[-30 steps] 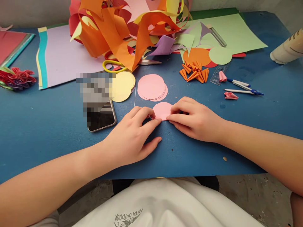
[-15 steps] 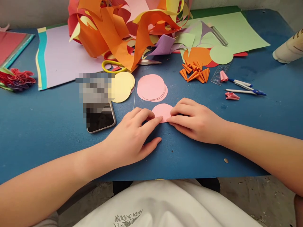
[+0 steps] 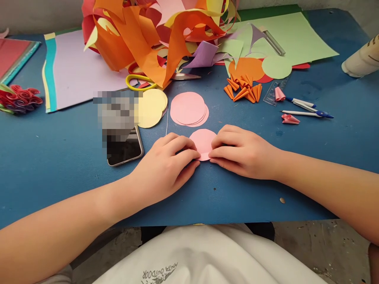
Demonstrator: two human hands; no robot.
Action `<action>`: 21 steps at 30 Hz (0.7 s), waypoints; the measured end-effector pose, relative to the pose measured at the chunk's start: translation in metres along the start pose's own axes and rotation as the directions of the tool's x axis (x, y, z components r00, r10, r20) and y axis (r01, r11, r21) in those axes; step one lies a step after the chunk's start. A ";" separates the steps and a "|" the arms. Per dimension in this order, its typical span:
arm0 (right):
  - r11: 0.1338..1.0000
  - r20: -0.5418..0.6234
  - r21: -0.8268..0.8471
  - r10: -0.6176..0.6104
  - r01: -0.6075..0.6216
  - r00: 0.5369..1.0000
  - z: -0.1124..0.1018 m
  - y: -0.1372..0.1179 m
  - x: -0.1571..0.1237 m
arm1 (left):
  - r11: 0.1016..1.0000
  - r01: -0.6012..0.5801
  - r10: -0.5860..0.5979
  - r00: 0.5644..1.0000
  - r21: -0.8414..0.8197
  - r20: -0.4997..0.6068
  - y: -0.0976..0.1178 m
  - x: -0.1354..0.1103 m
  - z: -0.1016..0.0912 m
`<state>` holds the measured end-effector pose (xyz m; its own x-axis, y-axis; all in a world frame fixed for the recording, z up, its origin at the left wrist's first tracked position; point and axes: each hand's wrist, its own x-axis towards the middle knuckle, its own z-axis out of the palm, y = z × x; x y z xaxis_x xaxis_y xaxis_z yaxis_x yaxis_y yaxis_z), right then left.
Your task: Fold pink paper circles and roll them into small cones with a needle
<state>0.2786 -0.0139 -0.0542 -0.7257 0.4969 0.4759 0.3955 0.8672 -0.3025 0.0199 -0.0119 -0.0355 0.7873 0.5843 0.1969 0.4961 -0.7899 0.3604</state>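
Pinching a pink disc [image 3: 204, 138] of paper low over a blue table [image 3: 59, 157], just in front of the body. Gripping it with the left hand [image 3: 168, 165] at about seven o'clock on its rim, thumb and index fingertip closed together there. Gripping it likewise with the right hand [image 3: 242, 154], thumb and index fingertip closed near five o'clock, other fingers bent against the rim towards three. Noting a paler band across the near part of the disc, too faint to call a fold for certain.

Taking the disc as the dial's centre: finding a stack of pink circles [image 3: 188, 106] just beyond, between eleven and twelve o'clock. Seeing yellow circles [image 3: 151, 108] at ten o'clock, right beside a phone [image 3: 126, 152], largely blurred by pixels, between nine and ten. Finding a lavender sheet [image 3: 89, 63] farther out at ten, and a bunch of red paper curls [image 3: 22, 96] well apart, between nine and ten. Spotting scissors [image 3: 185, 76] at eleven, partly covered by a big heap of orange paper scraps [image 3: 133, 37].

Seeing orange cones [image 3: 247, 91] clustered at one o'clock, with a pale green circle [image 3: 276, 67] past them. Finding a pink roll [image 3: 279, 94] on a clear ruler [image 3: 269, 98] at two, a compass [image 3: 322, 114] between two and three, and a bottle [image 3: 361, 59] far off at two.
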 end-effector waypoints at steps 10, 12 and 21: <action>0.999 -0.050 -0.050 -0.020 0.018 0.999 0.006 0.000 -0.001 | 0.999 0.042 -0.042 0.995 -0.005 -0.093 -0.002 0.002 0.002; 0.998 -0.053 -0.066 -0.020 0.017 0.998 0.006 0.000 -0.001 | 1.000 0.019 -0.018 0.996 0.005 -0.085 -0.003 0.001 0.002; 0.993 -0.054 -0.110 0.045 -0.051 0.998 0.005 -0.002 0.001 | 0.998 -0.040 0.044 0.996 0.054 -0.082 -0.006 0.000 0.003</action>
<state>0.2741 -0.0157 -0.0576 -0.6755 0.5363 0.5060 0.4915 0.8391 -0.2332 0.0177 -0.0080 -0.0403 0.7757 0.5620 0.2871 0.4834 -0.8216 0.3023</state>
